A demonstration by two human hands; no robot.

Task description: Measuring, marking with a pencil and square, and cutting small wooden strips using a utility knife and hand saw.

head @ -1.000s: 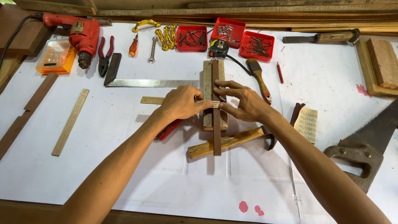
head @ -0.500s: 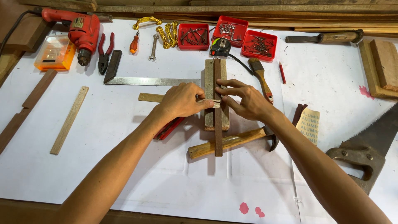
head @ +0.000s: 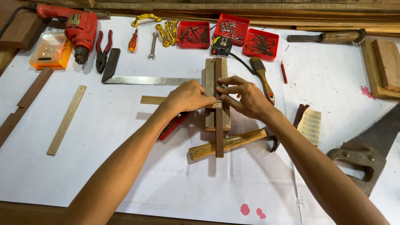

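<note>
A narrow dark wooden strip [head: 219, 133] lies lengthwise on a pale wooden block [head: 210, 75] at the middle of the white-covered bench. A thin light strip [head: 152, 100] crosses under my hands. My left hand [head: 188, 96] pinches that light strip against the block, fingers curled. My right hand [head: 243, 96] presses its fingertips on the dark strip from the right. A wooden-handled hammer [head: 227, 143] lies just below the block, under the dark strip.
A steel square [head: 146, 80], red drill [head: 79, 29], pliers [head: 102, 48], red trays of nails [head: 233, 29], tape measure [head: 221, 46] and brush [head: 261, 77] lie beyond. A handsaw [head: 368, 152] and sandpaper [head: 310, 125] sit at right; loose wood strips [head: 66, 120] at left.
Both hands stay on the strips over the block; the fingers have shifted only slightly. Nothing else on the bench has moved.
</note>
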